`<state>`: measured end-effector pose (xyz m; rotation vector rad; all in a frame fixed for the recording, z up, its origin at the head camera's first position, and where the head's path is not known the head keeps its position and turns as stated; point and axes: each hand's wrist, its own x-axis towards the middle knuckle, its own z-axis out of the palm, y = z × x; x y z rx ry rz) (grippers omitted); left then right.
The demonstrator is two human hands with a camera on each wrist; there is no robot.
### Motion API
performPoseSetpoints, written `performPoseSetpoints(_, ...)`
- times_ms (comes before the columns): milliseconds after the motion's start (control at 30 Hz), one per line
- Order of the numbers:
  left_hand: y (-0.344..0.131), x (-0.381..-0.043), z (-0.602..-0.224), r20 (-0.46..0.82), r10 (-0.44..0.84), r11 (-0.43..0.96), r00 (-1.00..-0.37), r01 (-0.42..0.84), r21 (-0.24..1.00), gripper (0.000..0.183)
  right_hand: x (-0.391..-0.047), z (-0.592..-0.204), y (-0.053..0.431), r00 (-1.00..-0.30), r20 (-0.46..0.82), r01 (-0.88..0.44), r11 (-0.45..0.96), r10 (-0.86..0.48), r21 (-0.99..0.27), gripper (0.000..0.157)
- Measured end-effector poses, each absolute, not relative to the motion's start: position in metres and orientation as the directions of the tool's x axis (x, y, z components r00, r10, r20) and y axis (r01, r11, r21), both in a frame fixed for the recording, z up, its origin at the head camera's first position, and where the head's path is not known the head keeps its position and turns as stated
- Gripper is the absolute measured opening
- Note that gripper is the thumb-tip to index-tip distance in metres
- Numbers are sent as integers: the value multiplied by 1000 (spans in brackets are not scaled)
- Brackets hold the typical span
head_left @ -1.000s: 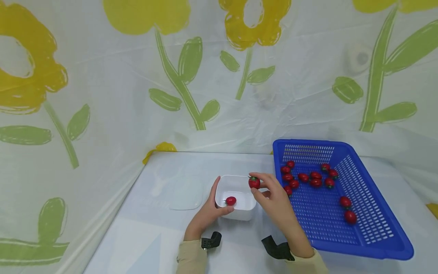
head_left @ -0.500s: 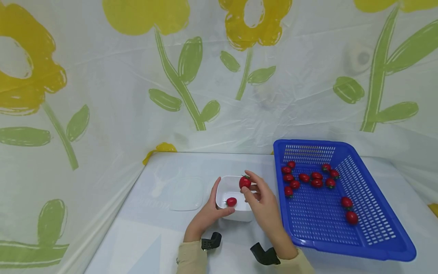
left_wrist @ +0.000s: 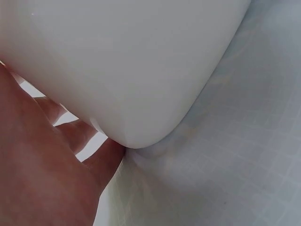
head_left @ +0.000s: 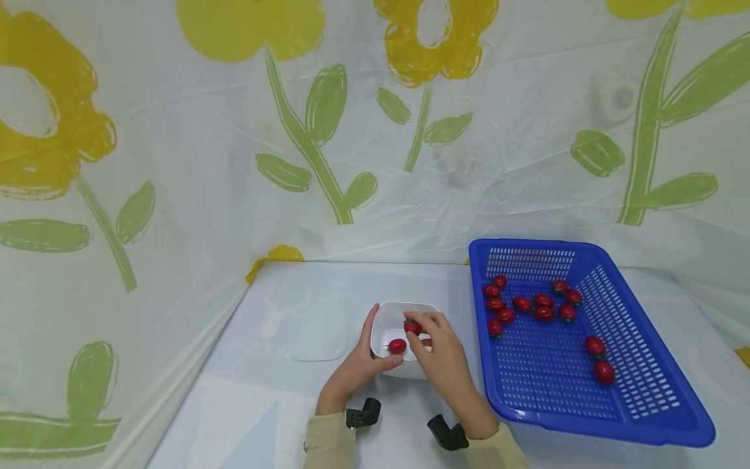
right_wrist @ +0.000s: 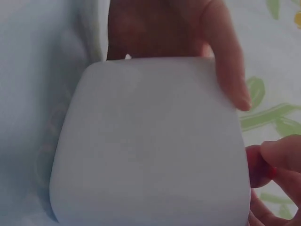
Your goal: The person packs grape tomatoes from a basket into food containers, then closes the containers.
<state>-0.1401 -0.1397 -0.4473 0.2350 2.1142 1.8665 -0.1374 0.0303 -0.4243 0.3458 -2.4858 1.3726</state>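
Observation:
My left hand (head_left: 356,370) grips the left side of a square white plastic container (head_left: 405,370), its thumb over the near edge. Inside lies one cherry tomato (head_left: 397,346). Thumb and fingertips of my right hand (head_left: 446,358) pinch another cherry tomato (head_left: 413,326) just over the container's opening. In the right wrist view that pinched tomato (right_wrist: 257,167) shows past the rim, partly hidden by the container wall (right_wrist: 150,141). The left wrist view has the fingers (left_wrist: 106,162) of my left hand against the container's outer wall (left_wrist: 131,70).
To the right stands a blue perforated basket (head_left: 545,384) with several cherry tomatoes (head_left: 543,313), mostly toward its far end. A clear flat lid (head_left: 321,333) lies on the white table (head_left: 252,391) left of the container. A flower-patterned curtain (head_left: 498,195) hangs behind the table.
My right hand has moved left and lower with the pinched tomato, from the container's right rim to over its opening. The left hand keeps its hold on the container.

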Motion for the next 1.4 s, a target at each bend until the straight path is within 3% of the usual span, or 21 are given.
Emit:
performPoseSetpoints(233,-140,-140,-450,-125,319,135,-940,-86,987,93,-138,-429,28,-885,450,-407,669,-121,-621,36)
performPoseSetpoints(500,-139,-142,-448,-113,318,130,-941,-75,989,92,-138,-429,27,-878,440,-428,719,-187,-548,42)
performPoseSetpoints(733,-139,-143,-449,-95,330,110,-939,-61,992,93,-138,-428,28,-888,406,-425,724,-216,-544,51)
performPoseSetpoints(1100,-139,-140,-449,-86,338,121,-937,-47,991,95,-134,-428,29,-909,345,-397,733,-232,-553,50)
performPoseSetpoints(1400,-140,-141,-449,-82,342,120,-936,-43,992,96,-135,-428,27,-894,384,-422,720,-231,-550,51)
